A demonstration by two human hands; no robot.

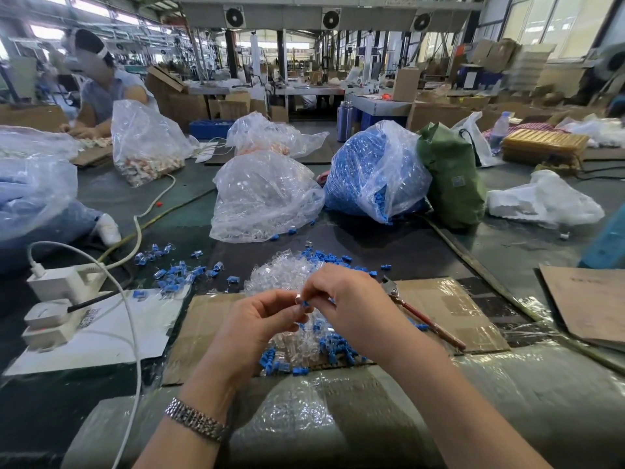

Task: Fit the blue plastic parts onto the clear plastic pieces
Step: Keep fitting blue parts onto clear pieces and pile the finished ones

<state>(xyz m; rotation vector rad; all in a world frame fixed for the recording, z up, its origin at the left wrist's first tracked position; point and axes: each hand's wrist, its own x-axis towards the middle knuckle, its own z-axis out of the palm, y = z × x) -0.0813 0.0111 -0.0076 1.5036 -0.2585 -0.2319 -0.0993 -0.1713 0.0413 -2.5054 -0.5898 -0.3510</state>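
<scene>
My left hand point(260, 319) and my right hand point(348, 299) meet above the cardboard sheet point(449, 309). Between their fingertips they pinch a small clear plastic piece point(298, 299) with a blue plastic part point(305, 303) against it. Under the hands lies a heap of loose clear pieces point(280, 275) mixed with blue parts point(338, 346). Fitted blue-and-clear pieces point(179, 270) lie scattered to the left. A bag of clear pieces point(263, 198) and a bag of blue parts point(368, 174) stand behind.
A white power strip with chargers point(57, 299) and cables sits at the left on white paper. Pliers with a red handle point(422, 316) lie on the cardboard to the right. A green bag point(449, 181) and more plastic bags stand further back. Another person works at far left.
</scene>
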